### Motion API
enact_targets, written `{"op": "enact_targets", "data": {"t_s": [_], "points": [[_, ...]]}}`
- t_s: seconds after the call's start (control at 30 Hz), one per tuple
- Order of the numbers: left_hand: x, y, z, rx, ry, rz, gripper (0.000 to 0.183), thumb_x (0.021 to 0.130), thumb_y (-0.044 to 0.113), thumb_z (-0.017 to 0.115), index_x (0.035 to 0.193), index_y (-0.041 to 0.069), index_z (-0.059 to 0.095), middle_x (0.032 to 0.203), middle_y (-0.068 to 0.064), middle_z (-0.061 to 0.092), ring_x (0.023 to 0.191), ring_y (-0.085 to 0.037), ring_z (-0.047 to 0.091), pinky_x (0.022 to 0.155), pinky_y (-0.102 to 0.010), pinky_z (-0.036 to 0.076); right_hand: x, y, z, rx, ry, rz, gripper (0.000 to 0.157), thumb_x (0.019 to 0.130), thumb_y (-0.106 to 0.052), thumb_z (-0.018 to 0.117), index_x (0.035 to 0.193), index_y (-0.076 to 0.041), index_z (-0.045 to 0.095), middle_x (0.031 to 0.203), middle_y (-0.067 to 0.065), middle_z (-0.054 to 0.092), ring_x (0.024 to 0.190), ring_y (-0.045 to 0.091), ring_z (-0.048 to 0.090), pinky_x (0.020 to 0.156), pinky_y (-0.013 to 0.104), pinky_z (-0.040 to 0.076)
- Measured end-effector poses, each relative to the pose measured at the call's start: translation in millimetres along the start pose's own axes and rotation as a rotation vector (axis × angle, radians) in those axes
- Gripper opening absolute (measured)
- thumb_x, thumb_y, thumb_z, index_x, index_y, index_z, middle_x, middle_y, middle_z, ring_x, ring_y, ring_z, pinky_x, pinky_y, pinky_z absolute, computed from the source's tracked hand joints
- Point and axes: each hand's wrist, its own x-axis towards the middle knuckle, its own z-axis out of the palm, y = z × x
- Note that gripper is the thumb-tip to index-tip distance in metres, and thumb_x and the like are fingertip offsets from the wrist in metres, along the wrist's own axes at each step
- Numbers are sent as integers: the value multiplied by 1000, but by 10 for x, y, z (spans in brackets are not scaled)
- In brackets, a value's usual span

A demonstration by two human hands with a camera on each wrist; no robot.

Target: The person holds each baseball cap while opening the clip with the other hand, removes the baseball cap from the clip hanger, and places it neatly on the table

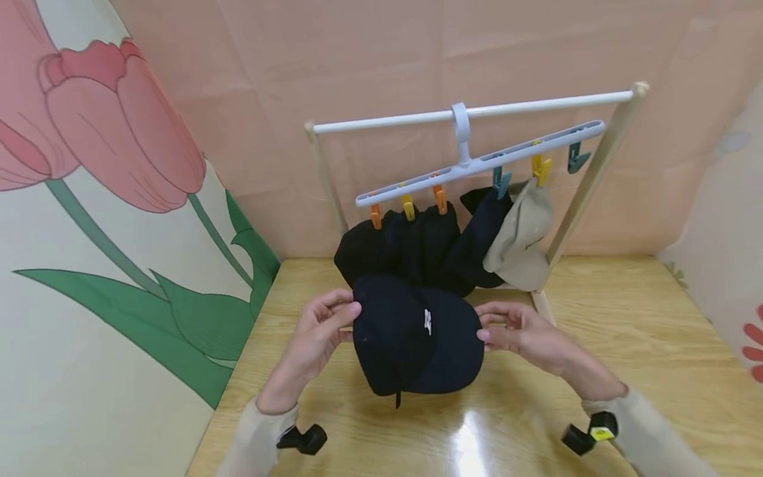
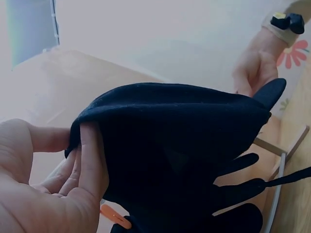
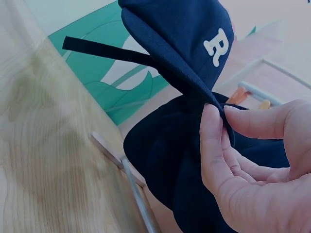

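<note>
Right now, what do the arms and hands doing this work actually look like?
They're a person's: the left hand and right hand are bare. The left sleeve and right sleeve are pale beige, reaching about the wrists. The left wrist device is small, black and blocky; the right wrist device is similar, with a yellow patch.

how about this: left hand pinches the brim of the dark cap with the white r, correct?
No: the right hand, not the left hand, pinches the brim of the dark cap with the white R, as the head view shows.
</note>
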Motion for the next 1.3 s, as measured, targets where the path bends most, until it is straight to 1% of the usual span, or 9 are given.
{"op": "enact_targets", "data": {"t_s": [0.2, 0.27, 0.43, 0.53, 0.73, 0.93, 1.13, 1.3], "points": [[-23, -18, -28, 45, 36, -25, 25, 108, 3, 56, 107, 22, 72, 91, 10, 76, 85, -4, 73, 69, -23, 62, 14, 53, 25, -14, -2, 6, 27, 107, 2, 59, 133, -4, 60, 117, 1, 70, 100, 12, 72, 94, 33, 63], [-23, -29, -42, 48, 34, -26, 25, 108, 3, 55, 107, 22, 72, 92, 10, 76, 86, -4, 74, 70, -23, 62, 23, 77, 36, -8, 7, 6, 27, 106, 3, 59, 132, -3, 60, 115, 1, 71, 99, 12, 72, 93, 33, 63], [-39, -45, -80, 25, 18, -32, 23, 110, 5, 54, 107, 21, 71, 93, 9, 75, 86, -5, 74, 72, -23, 62, 52, 148, 84, 17, 64, 8, 23, 105, 4, 61, 127, -1, 62, 112, 0, 72, 96, 11, 73, 91, 32, 64], [-51, -54, -102, 22, 20, -43, 22, 110, 7, 54, 108, 21, 71, 94, 9, 75, 85, -5, 74, 74, -23, 62, 69, 191, 114, 40, 86, 10, 22, 104, 3, 62, 126, 0, 62, 112, 0, 73, 96, 11, 74, 90, 33, 64], [-76, -60, -133, 28, 59, -75, 22, 111, 8, 53, 106, 21, 70, 92, 9, 75, 84, -6, 73, 75, -24, 61, 108, 255, 152, 82, 87, 7, 22, 104, 3, 62, 126, -1, 62, 112, 0, 72, 96, 10, 74, 89, 31, 64], [-100, -64, -172, 34, 93, -95, 22, 111, 9, 53, 106, 21, 70, 92, 8, 76, 83, -7, 74, 76, -25, 62, 154, 290, 175, 95, 76, 30, 21, 104, 3, 62, 124, -4, 63, 111, -1, 73, 95, 10, 74, 89, 32, 64], [-113, -83, -218, 34, 121, -90, 22, 111, 9, 54, 107, 21, 71, 93, 8, 76, 83, -6, 74, 75, -24, 62, 172, 327, 197, 91, 65, 47, 21, 105, 0, 63, 125, -3, 62, 111, 0, 72, 96, 11, 74, 92, 33, 63], [-124, -94, -244, 32, 128, -90, 23, 111, 9, 54, 106, 22, 71, 92, 9, 75, 83, -6, 73, 75, -23, 61, 184, 370, 202, 96, 53, 49, 21, 105, 1, 62, 126, -2, 62, 111, 0, 72, 97, 11, 73, 93, 32, 63]]}}
